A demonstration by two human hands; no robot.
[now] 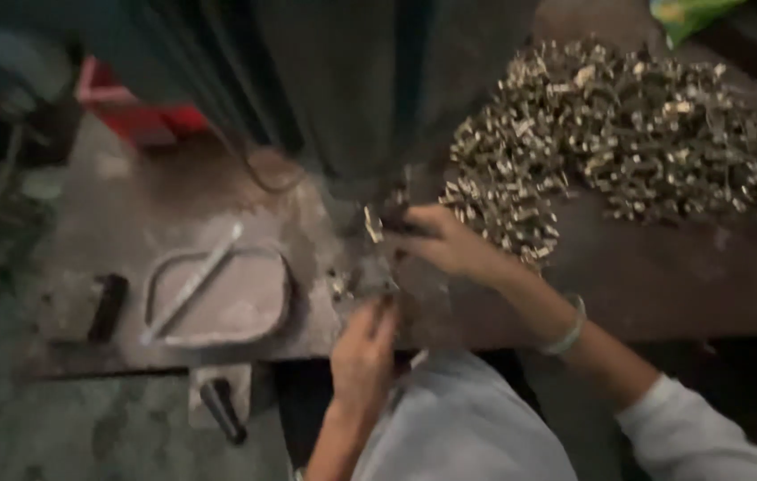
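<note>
- I see my right hand [445, 242] reaching in under the dark machine column [370, 89], fingertips pinched on a small pale metal piece [373, 224] right at the base of the column.
- My left hand [362, 354] comes up from below, fingers curled against the dull metal block [374, 278] just under that piece; the frame is blurred, so I cannot tell whether it grips the block or only steadies it.
- A big heap of shiny parts [628, 134] lies on the bench [681, 276] to the right, touching my right wrist's side. By the size of the heap, I judge most of the work is left; I see no separate finished pile.
- To the left sit a shallow tray [218, 298] with a bar [193, 283] across it, and a dark block [109, 305], both well apart from my hands.
- The bench edge runs just in front of my left hand; a handle [223, 410] hangs below it.
- Open room is on the bare bench below the heap; the column closes the far side.
</note>
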